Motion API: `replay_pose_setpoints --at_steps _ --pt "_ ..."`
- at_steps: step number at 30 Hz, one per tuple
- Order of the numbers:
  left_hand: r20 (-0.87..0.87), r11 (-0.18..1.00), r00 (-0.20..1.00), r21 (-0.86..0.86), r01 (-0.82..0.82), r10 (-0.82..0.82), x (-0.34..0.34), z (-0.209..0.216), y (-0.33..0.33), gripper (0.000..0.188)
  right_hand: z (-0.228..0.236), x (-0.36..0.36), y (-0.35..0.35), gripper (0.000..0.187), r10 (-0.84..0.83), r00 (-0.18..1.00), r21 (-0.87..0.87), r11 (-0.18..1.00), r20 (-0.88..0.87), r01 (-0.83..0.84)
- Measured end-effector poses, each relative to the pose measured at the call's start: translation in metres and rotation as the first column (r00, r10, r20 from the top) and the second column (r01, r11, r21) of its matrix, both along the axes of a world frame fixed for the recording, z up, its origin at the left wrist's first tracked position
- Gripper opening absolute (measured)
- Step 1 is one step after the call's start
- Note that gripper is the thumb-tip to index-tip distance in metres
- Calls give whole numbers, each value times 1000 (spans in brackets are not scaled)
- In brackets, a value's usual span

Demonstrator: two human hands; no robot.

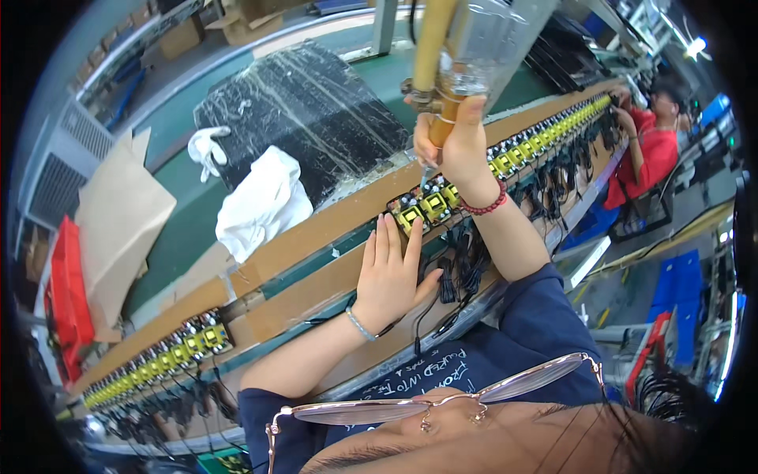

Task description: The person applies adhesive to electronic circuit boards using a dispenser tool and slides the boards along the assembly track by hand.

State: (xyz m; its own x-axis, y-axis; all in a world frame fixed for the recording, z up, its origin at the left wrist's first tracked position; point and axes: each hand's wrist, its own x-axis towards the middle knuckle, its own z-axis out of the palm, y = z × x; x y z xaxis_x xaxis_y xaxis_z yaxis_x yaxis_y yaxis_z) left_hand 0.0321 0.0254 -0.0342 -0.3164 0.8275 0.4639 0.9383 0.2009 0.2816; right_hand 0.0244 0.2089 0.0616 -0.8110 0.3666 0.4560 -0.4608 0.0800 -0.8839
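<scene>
My right hand (466,150) is wrapped round an amber tube-shaped dispenser (433,55). Its thin nozzle (427,175) points down at the near end of a row of small circuit boards (545,134) with yellow transformers. My left hand (388,272) lies with fingers stretched out, the tips touching the end circuit board (410,218). Black cables (467,265) hang from the boards toward me. Whether anything flows from the nozzle is too small to tell.
Another row of boards (158,355) stands at the lower left. Beyond the rail lie a smeared black panel (308,110), a white cloth (264,201), a white glove (208,152) and brown cardboard (126,229). A person in red (651,166) works at the far right end.
</scene>
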Motion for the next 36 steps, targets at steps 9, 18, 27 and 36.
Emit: replay_pose_setpoints --at_steps 9,18,27,36 --pt "-16 999 999 23 29 -29 -7 -8 -4 77 -4 -5 -8 78 -126 992 -48 991 21 127" --pt "-25 999 999 29 32 -31 -4 -9 -4 76 4 0 -12 81 -190 978 23 982 85 189" --pt "-19 999 999 17 39 -39 -6 -10 -4 76 0 -1 -7 82 -186 980 41 982 69 183" --pt "-21 999 999 13 39 -39 -6 -10 -2 76 13 4 2 97 -247 964 105 966 100 237"
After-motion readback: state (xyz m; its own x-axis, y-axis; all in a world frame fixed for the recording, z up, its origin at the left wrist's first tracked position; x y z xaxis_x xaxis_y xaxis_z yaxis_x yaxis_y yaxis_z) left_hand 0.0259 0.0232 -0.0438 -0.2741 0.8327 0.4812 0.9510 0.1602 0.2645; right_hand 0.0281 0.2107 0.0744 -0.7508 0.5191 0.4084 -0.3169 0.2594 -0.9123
